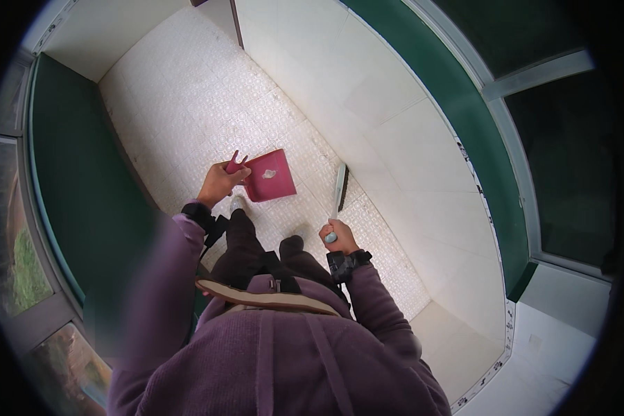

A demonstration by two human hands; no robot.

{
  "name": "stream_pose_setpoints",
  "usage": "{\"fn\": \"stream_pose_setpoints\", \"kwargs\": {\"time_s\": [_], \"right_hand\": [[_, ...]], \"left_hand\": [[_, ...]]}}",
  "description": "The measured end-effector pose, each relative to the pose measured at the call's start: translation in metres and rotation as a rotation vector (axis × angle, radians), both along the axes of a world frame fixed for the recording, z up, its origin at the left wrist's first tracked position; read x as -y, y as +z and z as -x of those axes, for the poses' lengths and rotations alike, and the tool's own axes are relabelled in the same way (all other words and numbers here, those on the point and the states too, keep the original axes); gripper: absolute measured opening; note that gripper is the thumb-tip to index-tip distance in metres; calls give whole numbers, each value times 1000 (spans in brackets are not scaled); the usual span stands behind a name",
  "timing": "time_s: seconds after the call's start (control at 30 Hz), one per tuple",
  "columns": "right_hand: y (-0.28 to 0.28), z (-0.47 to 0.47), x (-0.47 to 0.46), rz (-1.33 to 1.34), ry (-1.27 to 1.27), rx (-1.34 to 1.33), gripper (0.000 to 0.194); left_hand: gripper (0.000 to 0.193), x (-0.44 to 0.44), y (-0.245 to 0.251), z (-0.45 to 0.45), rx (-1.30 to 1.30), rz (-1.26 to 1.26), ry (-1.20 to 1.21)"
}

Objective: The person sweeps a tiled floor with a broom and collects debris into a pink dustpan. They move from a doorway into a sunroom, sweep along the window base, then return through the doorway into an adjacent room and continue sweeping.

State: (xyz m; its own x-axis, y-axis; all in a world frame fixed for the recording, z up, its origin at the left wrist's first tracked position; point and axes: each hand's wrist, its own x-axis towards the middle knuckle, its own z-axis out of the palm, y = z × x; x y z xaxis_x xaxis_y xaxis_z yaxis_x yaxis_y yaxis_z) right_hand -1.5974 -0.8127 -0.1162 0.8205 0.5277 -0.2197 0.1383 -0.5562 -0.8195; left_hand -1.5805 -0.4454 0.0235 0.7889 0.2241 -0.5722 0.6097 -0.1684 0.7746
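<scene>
My left hand [221,182] grips the handle of a pink plastic dustpan [270,188], whose forked end sticks up past my fingers. A small pale scrap [269,174] lies in the pan. The dustpan is ahead of my feet; whether it touches the floor I cannot tell. In my right hand [339,236] is the light blue-grey handle of a hand brush [340,190]. Its dark bristles face the right-hand wall, close to where that wall meets the floor.
Patterned pale tiles cover the floor [203,99]. A white tiled wall [395,151] with a green ledge [491,145] runs along the right, below windows. To the left stands a dark green panel or surface [78,156]. My shoe [237,204] is just behind the dustpan.
</scene>
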Motion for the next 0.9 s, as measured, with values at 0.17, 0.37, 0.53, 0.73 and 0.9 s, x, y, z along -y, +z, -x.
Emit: {"fn": "stream_pose_setpoints", "kwargs": {"time_s": [0.17, 0.37, 0.53, 0.73, 0.9], "right_hand": [[43, -40, -53, -828, -964, -1460, 9], [82, -41, -84, -469, -918, -1233, 43], [42, -52, -139, -81, -671, -851, 62], [41, -40, -120, -151, -694, -1036, 60], [75, -14, -69, -170, -833, -1162, 54]], "left_hand": [[32, -21, -11, -7, 82, 63, 26], [31, -49, -22, -18, 85, 107, 26], [38, -48, -39, -19, 172, 7, 2], [34, -57, -38, -16, 126, 66, 4], [34, -47, -35, -23, 124, 63, -15]]}}
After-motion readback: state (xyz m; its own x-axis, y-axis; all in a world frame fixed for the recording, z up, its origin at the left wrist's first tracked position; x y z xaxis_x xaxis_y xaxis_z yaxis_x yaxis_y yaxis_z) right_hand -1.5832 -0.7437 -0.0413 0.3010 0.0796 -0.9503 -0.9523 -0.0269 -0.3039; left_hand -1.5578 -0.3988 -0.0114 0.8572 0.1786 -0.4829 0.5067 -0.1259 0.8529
